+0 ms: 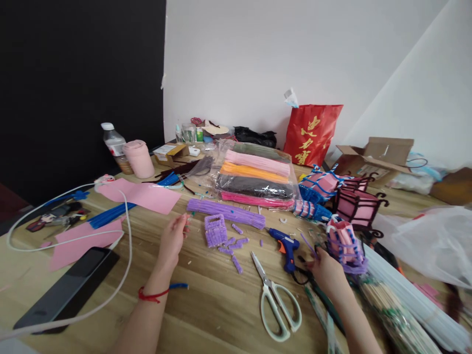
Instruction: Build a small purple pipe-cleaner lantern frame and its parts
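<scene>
Over a wood-grained table point(206, 305), two bare hands, held apart. Left hand point(173, 241): fingertips drawn together, raised just off the near end of a purple bundle point(226, 214); whether anything sits in the pinch, cannot tell. Right hand point(326, 270): fingers curled low at the lower end of a thin purple strip point(308, 244); grip hidden by the knuckles, so holding or merely touching is unclear.

Handling, my judgement: best to take the strip near one end, lightly, so the fuzz stays unflattened. Lift it clear of the blue glue gun point(289, 250) close by, whose tip may be hot, and mind the cord beneath the wrist. Scissors point(271, 295) lie open-handled between the forearms, points away from the wearer; worth reaching around them.

Positions: strip slants up and leftward from the right fingers, toward the gun. Purple woven box point(216, 231) stands between the hands, nearer the left, just to the right of its fingertips. Short purple pieces point(236, 263) scatter beside the box. Pink-and-purple lantern point(344, 241) just right of the right hand.
</scene>
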The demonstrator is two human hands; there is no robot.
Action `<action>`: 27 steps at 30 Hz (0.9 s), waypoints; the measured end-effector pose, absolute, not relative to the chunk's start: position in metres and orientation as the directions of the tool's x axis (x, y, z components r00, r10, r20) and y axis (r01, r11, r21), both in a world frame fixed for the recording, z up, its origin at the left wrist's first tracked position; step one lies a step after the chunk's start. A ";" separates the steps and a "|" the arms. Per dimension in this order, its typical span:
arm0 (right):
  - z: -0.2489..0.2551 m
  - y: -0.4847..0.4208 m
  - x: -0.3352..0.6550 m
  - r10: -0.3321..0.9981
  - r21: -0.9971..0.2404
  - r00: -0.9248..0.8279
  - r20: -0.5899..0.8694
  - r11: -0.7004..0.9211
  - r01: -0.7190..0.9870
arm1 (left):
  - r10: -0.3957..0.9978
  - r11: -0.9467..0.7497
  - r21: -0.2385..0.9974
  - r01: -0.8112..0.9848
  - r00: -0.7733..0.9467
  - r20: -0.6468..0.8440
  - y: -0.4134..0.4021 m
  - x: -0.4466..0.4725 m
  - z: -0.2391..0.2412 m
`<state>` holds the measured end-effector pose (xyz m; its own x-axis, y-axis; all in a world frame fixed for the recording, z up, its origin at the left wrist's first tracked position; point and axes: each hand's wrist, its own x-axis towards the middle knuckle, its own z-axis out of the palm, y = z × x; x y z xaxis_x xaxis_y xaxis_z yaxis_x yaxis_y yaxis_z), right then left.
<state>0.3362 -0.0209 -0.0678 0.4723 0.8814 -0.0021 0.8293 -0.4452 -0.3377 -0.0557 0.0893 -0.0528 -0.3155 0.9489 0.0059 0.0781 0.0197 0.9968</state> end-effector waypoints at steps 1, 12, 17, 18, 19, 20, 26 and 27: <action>-0.068 -0.022 0.336 0.887 -0.357 0.461 -0.012 -0.434 0.827 | 0.952 0.014 0.995 0.095 -0.306 0.016 0.089 -0.054 -0.052; -0.050 -0.043 0.342 0.848 -0.417 0.530 -0.002 -0.483 0.770 | 0.873 -0.482 0.569 0.667 0.313 0.373 0.069 -0.017 -0.064; -0.033 -0.063 0.341 0.793 -0.567 0.607 0.048 -0.479 0.670 | 0.905 -0.418 0.685 0.597 0.202 0.375 0.075 -0.019 -0.062; -0.032 -0.067 0.340 0.781 -0.626 0.622 0.053 -0.460 0.630 | 0.925 -0.373 0.748 0.549 0.157 0.346 0.076 -0.020 -0.060; -0.032 -0.071 0.339 0.772 -0.686 0.633 0.052 -0.433 0.584 | 0.950 -0.307 0.823 0.477 0.107 0.293 0.077 -0.021 -0.056; -0.033 -0.075 0.338 0.770 -0.743 0.636 0.044 -0.400 0.536 | 0.975 -0.221 0.900 0.375 0.056 0.216 0.078 -0.022 -0.053; -0.043 -0.092 0.327 0.772 -0.969 0.633 -0.060 -0.198 0.150 | 0.956 0.265 0.879 -0.396 -0.007 -0.292 0.079 -0.032 -0.035; -0.043 -0.094 0.324 0.766 -0.978 0.638 -0.077 -0.182 0.100 | 0.947 0.296 0.845 -0.445 0.023 -0.320 0.078 -0.033 -0.032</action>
